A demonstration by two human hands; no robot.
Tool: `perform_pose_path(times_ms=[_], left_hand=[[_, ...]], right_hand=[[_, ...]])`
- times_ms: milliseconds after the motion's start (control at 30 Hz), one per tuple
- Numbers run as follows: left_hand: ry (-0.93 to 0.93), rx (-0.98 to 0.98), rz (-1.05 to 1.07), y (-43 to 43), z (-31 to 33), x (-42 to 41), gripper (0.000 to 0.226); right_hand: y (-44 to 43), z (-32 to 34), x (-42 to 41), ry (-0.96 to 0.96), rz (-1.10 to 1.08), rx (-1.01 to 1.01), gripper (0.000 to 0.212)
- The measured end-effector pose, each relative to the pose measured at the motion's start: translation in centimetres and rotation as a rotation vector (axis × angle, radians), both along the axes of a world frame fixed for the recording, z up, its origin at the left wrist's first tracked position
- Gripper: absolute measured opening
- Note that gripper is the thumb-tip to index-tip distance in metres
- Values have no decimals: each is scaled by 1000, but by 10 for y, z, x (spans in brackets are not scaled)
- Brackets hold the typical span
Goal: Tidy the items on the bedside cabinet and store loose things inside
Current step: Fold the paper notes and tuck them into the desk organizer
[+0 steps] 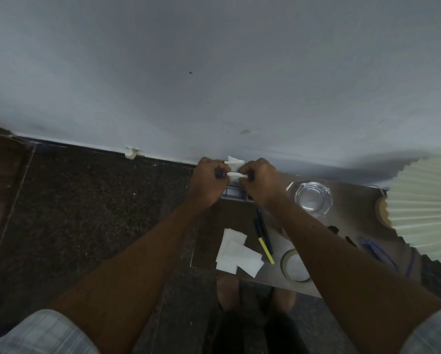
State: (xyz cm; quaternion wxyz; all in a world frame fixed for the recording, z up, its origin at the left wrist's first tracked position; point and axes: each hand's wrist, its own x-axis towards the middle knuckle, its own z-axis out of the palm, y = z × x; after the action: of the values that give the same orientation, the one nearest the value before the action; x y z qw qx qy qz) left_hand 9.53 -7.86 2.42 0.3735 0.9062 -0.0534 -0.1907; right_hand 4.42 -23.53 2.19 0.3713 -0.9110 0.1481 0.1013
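My left hand (207, 182) and my right hand (261, 181) are raised together at the back of the brown bedside cabinet (209, 241), near the wall. Both pinch a small white strip of tissue (234, 175) stretched between them. More white tissue (234, 161) sticks up behind, above a grey tissue box (233, 192) mostly hidden by my hands. On the cabinet top lie loose white paper sheets (236, 254), a yellow-tipped pen (264, 242) and a dark pen (263, 221).
A glass ashtray (312, 198) stands at the back right and a round tape roll (294, 265) near the front edge. A pleated lampshade (423, 200) overhangs the right side, with blue cord (377, 249) beneath. Dark speckled floor (91, 205) lies left; my feet (255, 295) stand below the cabinet front.
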Motion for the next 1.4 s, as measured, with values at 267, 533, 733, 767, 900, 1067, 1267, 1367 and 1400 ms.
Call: perform_pose_path(times_ms=[267, 533, 733, 767, 900, 1067, 1267, 1367, 1400], left_hand=[[-15, -29, 92, 4, 5, -8, 20], [51, -95, 173, 25, 23, -47, 9], [188, -17, 166, 46, 11, -99, 9], [227, 14, 166, 49, 6, -107, 11], [346, 82, 134, 58, -14, -136, 15], [398, 112, 106, 58, -29, -165, 16], [415, 165, 174, 48, -36, -183, 21], [429, 145, 208, 44, -39, -188, 23], [437, 138, 221, 43, -40, -188, 24]], right_hand=[[0, 8, -13, -80, -41, 11, 26], [15, 29, -53, -120, -96, 43, 15], [33, 16, -92, -44, -116, 98, 8], [36, 11, -98, -30, -114, 93, 8], [45, -11, -123, 111, -29, 55, 10], [50, -34, -150, 277, 56, -19, 31], [55, -46, -166, 347, 121, -98, 42], [60, -50, -168, 348, 128, -125, 46], [62, -51, -168, 345, 132, -134, 46]])
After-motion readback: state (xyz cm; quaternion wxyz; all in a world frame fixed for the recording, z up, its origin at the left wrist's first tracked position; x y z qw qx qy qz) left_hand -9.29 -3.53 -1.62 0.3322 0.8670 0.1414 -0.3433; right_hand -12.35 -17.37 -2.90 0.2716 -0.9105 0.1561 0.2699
